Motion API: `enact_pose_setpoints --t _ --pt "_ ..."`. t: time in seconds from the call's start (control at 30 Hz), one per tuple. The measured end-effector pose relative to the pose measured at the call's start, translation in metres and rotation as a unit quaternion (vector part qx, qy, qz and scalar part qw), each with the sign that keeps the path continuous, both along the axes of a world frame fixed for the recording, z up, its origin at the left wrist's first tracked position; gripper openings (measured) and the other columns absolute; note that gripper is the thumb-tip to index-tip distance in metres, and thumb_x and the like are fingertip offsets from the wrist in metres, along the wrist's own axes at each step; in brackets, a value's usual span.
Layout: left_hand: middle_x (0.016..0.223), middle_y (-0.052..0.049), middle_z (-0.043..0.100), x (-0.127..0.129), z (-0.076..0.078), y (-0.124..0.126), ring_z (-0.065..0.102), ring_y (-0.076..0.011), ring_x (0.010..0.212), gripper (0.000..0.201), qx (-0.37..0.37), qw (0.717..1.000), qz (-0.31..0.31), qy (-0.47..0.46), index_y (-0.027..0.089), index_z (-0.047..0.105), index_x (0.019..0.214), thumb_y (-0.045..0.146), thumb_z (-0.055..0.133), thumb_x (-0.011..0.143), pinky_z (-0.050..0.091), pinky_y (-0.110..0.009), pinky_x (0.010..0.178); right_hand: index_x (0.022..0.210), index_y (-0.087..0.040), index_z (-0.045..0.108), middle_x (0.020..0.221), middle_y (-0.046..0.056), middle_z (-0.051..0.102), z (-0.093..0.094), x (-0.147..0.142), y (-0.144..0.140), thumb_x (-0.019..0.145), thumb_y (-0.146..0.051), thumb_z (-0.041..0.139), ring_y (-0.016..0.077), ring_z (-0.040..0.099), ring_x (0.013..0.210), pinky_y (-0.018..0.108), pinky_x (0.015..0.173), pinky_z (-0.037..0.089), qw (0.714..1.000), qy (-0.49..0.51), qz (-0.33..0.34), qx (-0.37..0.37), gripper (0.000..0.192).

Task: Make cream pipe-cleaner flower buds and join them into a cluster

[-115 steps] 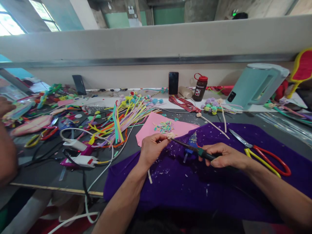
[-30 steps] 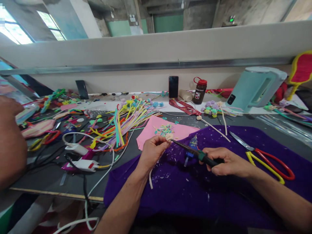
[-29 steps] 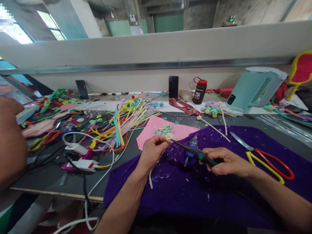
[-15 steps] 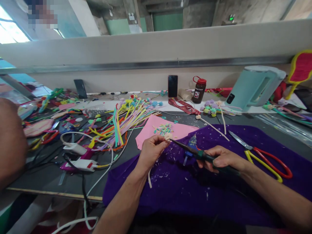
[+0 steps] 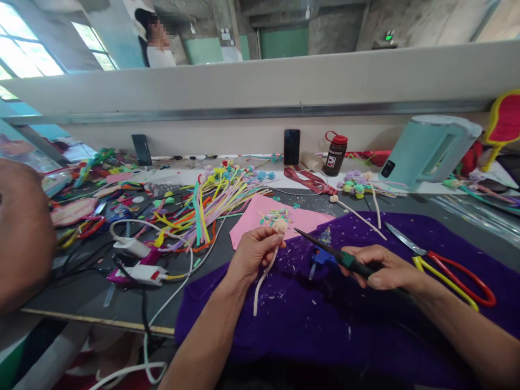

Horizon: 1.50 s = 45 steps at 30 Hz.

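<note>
Your bench (image 5: 81,292) is crowded, with a purple cloth (image 5: 325,325) spread over the near part and a pink sheet (image 5: 260,216) lying just beyond it. A teal kettle (image 5: 426,149) stands at the far right, a heap of coloured strips (image 5: 207,203) fans out to the left, and scissors (image 5: 442,265) with red and yellow handles lie on the cloth beside your right arm. A bottle (image 5: 336,154) and a phone (image 5: 291,146) stand at the back wall.

Your left hand (image 5: 254,252) is closed on a cream stem (image 5: 264,276), pinching it just under its small coiled bud (image 5: 280,223), so the bud stands above your fingertips and the stem hangs down toward the cloth. Your right hand (image 5: 382,268) is wrapped around the green grip of a pointed iron (image 5: 325,250), whose dark tip aims at the bud but stands a little apart from it, not touching.

This looks like a pause in working the bud with the tip: you hold the piece up for a look between touches. If you go back in, bring the tip to the coil squarely and keep your left fingertips below the bud, well away from the point.

A blue glue gun (image 5: 323,254) lies on the cloth under the iron's shaft. Another person's arm (image 5: 20,238) fills the left edge.
</note>
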State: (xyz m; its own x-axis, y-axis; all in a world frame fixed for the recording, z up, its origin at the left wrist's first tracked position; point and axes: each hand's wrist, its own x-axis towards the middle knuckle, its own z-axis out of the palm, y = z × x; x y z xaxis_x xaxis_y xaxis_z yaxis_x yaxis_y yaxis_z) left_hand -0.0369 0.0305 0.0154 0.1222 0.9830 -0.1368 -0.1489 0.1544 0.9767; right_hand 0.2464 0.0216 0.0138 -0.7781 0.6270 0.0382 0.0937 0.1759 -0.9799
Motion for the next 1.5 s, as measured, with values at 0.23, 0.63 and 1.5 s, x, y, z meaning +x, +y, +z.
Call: enact_pose_setpoints --t 0.23,0.63,1.5 --pt "0.059 -0.002 0.062 -0.004 0.003 -0.001 0.032 0.0008 0.032 0.025 -0.024 0.999 -0.019 -0.023 0.011 0.061 0.065 0.034 0.07 0.064 0.014 -0.015 0.031 0.068 -0.013 0.063 0.085 0.008 0.057 0.001 -0.004 -0.004 0.068 -0.047 0.06 0.0174 0.047 0.073 0.029 0.065 0.035 1.0 -0.003 0.011 -0.011 0.034" --pt "0.055 0.001 0.059 -0.001 0.003 -0.003 0.047 -0.0056 0.042 0.023 -0.027 0.998 0.019 -0.052 0.013 0.06 0.063 0.021 0.077 0.049 0.032 -0.017 0.041 0.067 -0.013 0.061 0.082 0.007 0.055 0.006 -0.008 -0.013 0.069 -0.052 0.059 0.0187 0.047 0.075 0.031 0.067 0.034 0.999 -0.004 0.009 0.04 0.039" --pt "0.057 0.0 0.063 -0.002 0.001 -0.002 0.032 -0.0002 0.032 0.019 -0.013 1.0 -0.021 -0.003 0.012 0.061 0.066 0.029 0.071 0.063 0.018 -0.015 0.033 0.065 -0.013 0.058 0.08 0.007 0.052 0.002 -0.005 -0.009 0.07 -0.051 0.058 0.0173 0.045 0.071 0.03 0.064 0.031 0.997 -0.01 -0.028 0.078 0.038"
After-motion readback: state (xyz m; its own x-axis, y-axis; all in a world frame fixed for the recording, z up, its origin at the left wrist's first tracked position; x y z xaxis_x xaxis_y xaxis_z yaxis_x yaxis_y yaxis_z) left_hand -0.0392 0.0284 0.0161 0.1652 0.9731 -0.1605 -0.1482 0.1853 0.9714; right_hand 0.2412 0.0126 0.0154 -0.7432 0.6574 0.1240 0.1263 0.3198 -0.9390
